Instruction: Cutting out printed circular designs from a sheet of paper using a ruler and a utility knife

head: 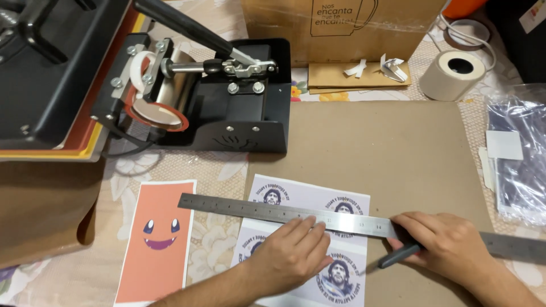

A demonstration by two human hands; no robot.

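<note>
Left hand (pixel 290 253) pressed flat pinning steel ruler (pixel 341 219) on printed sheet (pixel 307 196), right hand (pixel 449 244) pinching cutter (pixel 398 257) — keep fingertips behind ruler's edge, w/ blade tight against it.

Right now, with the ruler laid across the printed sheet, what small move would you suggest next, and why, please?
Probably draw the dark-handled cutter in the right hand along the steel ruler. The left hand presses the ruler flat across the white printed sheet, which lies on the cardboard mat, and the tool already sits by the ruler's near edge.
</note>
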